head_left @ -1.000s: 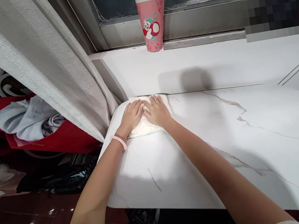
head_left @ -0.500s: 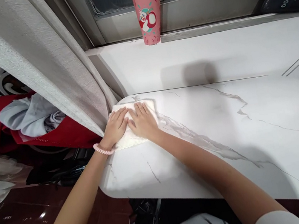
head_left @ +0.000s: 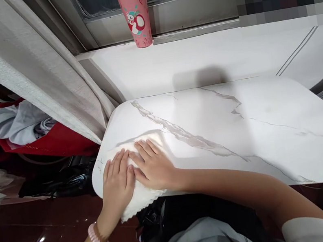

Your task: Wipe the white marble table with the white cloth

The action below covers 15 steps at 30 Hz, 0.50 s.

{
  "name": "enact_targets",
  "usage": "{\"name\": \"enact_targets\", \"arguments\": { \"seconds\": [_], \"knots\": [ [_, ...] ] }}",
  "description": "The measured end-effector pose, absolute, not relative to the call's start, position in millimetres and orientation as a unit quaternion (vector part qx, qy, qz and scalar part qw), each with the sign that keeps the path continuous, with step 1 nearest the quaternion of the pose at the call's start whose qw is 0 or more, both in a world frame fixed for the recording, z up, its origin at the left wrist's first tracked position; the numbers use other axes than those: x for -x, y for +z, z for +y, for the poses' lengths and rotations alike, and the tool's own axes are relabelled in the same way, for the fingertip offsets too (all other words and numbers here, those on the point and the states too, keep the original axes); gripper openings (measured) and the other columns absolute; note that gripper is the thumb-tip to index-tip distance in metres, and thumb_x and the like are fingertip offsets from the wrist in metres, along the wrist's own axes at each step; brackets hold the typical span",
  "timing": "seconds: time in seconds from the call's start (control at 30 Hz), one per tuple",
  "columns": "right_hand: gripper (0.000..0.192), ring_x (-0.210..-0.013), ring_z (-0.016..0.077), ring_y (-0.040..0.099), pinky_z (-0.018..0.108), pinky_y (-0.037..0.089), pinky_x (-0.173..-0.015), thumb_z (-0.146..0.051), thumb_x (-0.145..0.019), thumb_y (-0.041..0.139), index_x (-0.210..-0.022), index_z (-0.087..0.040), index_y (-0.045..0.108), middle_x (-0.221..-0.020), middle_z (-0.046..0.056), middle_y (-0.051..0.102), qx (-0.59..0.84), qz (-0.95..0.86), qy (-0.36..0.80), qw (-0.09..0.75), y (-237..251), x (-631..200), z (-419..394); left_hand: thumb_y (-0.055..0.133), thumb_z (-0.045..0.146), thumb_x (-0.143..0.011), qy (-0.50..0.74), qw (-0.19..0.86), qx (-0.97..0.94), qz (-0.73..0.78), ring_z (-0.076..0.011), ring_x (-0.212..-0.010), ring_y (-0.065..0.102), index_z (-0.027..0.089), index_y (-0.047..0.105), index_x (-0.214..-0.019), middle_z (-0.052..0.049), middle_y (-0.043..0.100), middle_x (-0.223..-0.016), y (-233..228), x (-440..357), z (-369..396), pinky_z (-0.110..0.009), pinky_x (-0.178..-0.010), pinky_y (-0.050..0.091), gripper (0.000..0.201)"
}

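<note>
Both hands point(head_left: 136, 174) flat on cloth point(head_left: 138, 201)

A home: curtain point(head_left: 33, 76), windowsill with drink cup point(head_left: 135, 11), piled laundry point(head_left: 16, 122).

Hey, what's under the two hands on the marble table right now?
A white cloth lies flat beneath the left hand and right hand, on the table, its near edge overhanging. The cloth's middle is hidden by the hands.

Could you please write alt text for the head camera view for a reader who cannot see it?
Both hands, left hand beside right hand, press flat on a white cloth at the near left corner of a white marble table. A pink cup stands on the windowsill behind.
</note>
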State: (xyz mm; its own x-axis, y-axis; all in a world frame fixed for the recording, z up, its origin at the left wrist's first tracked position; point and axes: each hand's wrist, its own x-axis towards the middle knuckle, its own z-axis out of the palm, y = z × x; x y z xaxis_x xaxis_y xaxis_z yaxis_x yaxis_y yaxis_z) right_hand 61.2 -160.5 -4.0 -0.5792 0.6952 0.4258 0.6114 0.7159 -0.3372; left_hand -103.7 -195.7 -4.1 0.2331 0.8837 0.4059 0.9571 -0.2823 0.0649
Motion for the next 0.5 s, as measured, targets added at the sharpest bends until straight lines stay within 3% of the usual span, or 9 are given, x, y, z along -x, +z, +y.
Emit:
{"name": "enact_targets", "arguments": {
  "seconds": [0.23,0.5],
  "knots": [
    [0.053,-0.144,0.0282,0.034,0.050,0.020,-0.122,-0.035,-0.096,0.045,-0.141,-0.008,0.047,-0.149,0.017,0.046,0.366,-0.891,0.064,0.263,-6.7,-81.1,-131.2,0.026,0.030,-0.099,-0.170,0.087,0.778,-0.598,-0.0285,-0.136,0.045,0.018,0.040,-0.145,-0.015,0.054,-0.142,-5.1,84.0,-167.3,-0.050,-0.115,0.029,0.050],
    [0.047,-0.144,0.0266,0.034,0.049,0.018,-0.122,-0.031,-0.098,0.043,-0.140,-0.011,0.050,-0.151,0.016,0.044,0.447,-0.860,0.063,0.239,-4.5,-102.6,-15.0,0.028,0.029,-0.097,-0.177,0.044,0.793,-0.581,-0.0276,-0.132,0.047,0.017,0.049,-0.136,-0.013,0.056,-0.140,1.1,55.3,-26.2,-0.049,-0.115,0.028,0.046]
  ]
}}
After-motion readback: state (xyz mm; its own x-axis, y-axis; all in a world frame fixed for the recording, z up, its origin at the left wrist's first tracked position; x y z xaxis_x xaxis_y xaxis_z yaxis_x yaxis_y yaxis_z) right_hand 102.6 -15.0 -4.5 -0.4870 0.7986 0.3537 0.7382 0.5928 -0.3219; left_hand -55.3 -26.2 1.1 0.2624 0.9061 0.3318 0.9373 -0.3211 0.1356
